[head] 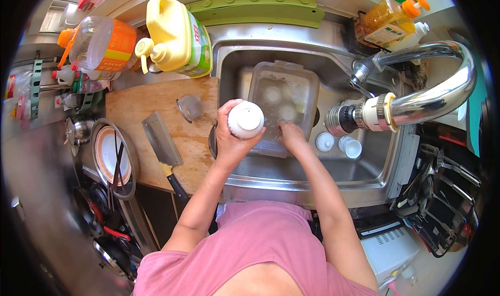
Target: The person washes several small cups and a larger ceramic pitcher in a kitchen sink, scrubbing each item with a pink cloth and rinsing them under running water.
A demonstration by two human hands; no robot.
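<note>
My left hand [230, 136] is wrapped around a white ceramic vessel [245, 119], held upside down or base up, above the left part of the sink [304, 182]. My right hand [291, 136] reaches into a clear plastic container [284, 66] of cloudy water standing in the sink; its fingertips are partly under the water, and whether they grip anything is hidden. Round pale shapes lie blurred in the water. Right of the container, a small white lid with a knob [324, 141] and a small white cup [350, 147] on its side rest on the sink floor.
A chrome faucet [433, 93] arches over the sink's right side. Left of the sink, a wooden cutting board [129, 100] bears a cleaver [162, 138] and a small glass bowl [190, 108]. A yellow pump jug [172, 34] stands behind. Chopsticks and a plate [102, 155] lie farther left.
</note>
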